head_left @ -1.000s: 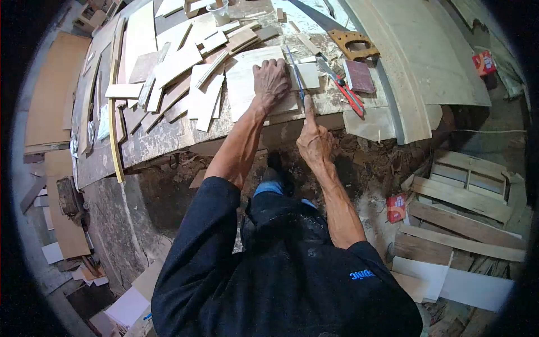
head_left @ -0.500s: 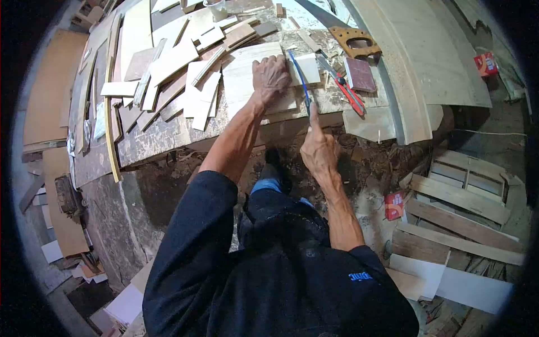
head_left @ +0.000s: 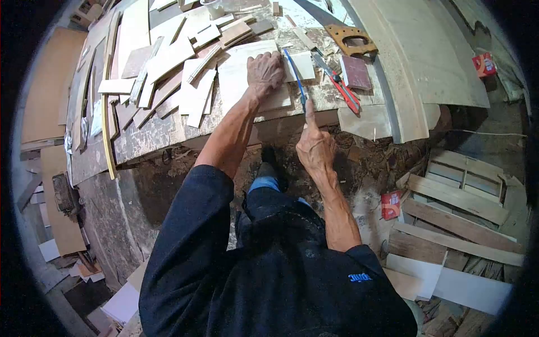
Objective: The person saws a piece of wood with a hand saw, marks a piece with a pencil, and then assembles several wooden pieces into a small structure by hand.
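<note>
Right hand (head_left: 316, 147) sits nearest, just off the near edge of the workbench (head_left: 163, 135). Fingers curled tight round the handle of a thin blue-framed saw (head_left: 296, 78), index finger laid straight along it, pointing into the cut. The blade runs away from the bench edge, just right of the left hand.

Left hand (head_left: 265, 72) is further in, palm flat, fingers spread and pressing on a pale plywood sheet (head_left: 236, 76). It grips nothing, only pins the sheet down. The sheet lies a little in from the bench's near edge, blade at its right side.

To do this cut well, as I judge it: keep the pinning hand beside the line, never across it. Light strokes, index finger steering.

Right of the saw: red-handled cutter (head_left: 343, 92), dark sanding block (head_left: 356, 73). Far side: wooden-handled handsaw (head_left: 351, 39). Left of the sheet: loose offcuts (head_left: 168, 67).
</note>
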`<move>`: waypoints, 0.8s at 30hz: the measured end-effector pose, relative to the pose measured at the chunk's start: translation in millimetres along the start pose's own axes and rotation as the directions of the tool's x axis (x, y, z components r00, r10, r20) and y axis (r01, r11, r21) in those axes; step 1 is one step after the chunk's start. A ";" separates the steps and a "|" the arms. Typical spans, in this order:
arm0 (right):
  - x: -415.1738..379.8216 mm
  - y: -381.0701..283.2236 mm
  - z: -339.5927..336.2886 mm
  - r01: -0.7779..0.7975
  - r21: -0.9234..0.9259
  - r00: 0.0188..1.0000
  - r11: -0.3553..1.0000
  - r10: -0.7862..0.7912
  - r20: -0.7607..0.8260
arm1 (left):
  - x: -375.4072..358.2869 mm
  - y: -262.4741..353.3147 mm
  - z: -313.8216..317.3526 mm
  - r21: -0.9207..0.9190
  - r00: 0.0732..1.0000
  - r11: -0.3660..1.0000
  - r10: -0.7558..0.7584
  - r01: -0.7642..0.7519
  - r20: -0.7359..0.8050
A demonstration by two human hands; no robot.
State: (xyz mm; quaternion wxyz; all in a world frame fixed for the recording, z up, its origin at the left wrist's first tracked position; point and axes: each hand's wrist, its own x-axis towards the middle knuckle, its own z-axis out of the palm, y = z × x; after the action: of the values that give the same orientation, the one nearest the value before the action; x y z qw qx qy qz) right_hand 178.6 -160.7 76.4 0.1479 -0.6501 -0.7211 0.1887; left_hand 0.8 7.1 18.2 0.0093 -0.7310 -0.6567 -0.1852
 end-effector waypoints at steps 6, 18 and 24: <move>-3.8 2.4 -3.3 0.028 -0.005 1.000 1.000 -0.028 0.007 | -0.9 4.9 -10.8 -0.014 1.000 1.000 0.003 -0.003 0.014; 12.0 -0.7 3.0 0.060 -0.020 0.998 0.998 -0.060 -0.018 | 0.7 0.0 0.2 -0.010 0.999 1.000 0.016 -0.016 -0.028; 46.2 -7.9 11.6 0.088 -0.070 0.988 0.994 -0.096 -0.123 | -2.8 -0.6 -4.2 -0.009 0.998 0.999 0.053 -0.053 -0.038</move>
State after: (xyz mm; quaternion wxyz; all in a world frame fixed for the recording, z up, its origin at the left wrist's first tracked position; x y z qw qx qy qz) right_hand 161.2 -116.4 68.3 0.1806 -0.6312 -0.7451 0.1171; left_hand -1.1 3.4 21.2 0.0227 -0.7445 -0.6359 -0.2020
